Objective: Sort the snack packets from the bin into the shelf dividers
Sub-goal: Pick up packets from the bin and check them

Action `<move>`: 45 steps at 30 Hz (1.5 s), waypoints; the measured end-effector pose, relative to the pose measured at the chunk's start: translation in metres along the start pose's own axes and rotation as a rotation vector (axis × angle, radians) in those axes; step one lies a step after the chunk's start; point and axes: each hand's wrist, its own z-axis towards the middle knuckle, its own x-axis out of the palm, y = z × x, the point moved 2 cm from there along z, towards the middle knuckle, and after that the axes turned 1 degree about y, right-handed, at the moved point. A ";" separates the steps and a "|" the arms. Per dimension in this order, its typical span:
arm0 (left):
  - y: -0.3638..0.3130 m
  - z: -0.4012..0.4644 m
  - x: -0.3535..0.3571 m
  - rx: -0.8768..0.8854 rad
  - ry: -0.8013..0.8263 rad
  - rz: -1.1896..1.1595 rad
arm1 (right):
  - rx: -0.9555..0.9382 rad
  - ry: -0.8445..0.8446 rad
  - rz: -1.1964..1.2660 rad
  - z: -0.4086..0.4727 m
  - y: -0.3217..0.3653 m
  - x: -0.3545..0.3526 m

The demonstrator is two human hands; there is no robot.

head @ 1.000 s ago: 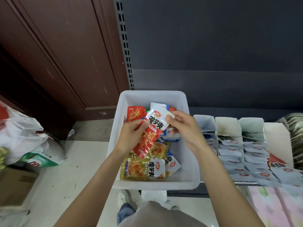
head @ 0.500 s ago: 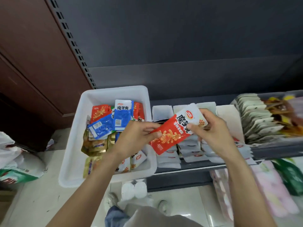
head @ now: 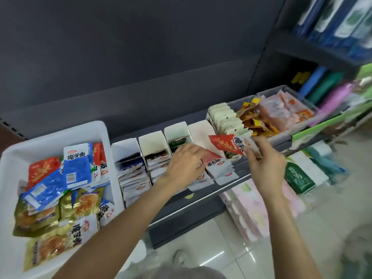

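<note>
1. Blue and white packages (head: 340,19) are stacked on the upper right shelf.
2. Pink floral packs (head: 253,208) are kept beneath the shelf.
3. A green box (head: 298,178) is seen beside them.

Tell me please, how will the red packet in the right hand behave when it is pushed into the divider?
The red packet is thin and flat, so it is probably light. The right hand pinches only one end, yet the rest stays nearly straight: likely somewhat stiff, though it may bend against the red-and-white packets already stacked there. Its glossy foil could slip between the fingers.
</note>
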 end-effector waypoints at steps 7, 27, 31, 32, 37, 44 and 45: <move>0.003 -0.004 0.013 0.036 0.025 0.050 | -0.353 0.291 -0.291 -0.020 -0.015 0.066; 0.189 -0.241 -0.110 -0.839 -0.373 0.118 | -0.672 0.976 0.240 -0.078 0.255 0.153; 0.226 -0.261 -0.107 -0.907 -0.171 0.098 | -0.768 0.998 -0.031 -0.108 0.298 0.230; 0.232 -0.262 -0.105 -0.880 -0.112 0.097 | -0.765 1.026 -0.097 -0.113 0.304 0.247; 0.246 -0.269 -0.092 -0.828 0.153 0.267 | -0.589 0.991 -0.310 -0.124 0.321 0.299; 0.253 -0.268 -0.091 -0.824 0.140 0.271 | -0.532 0.909 -0.342 -0.130 0.332 0.299; 0.253 -0.268 -0.092 -0.831 0.138 0.234 | -0.508 0.909 -0.292 -0.127 0.332 0.291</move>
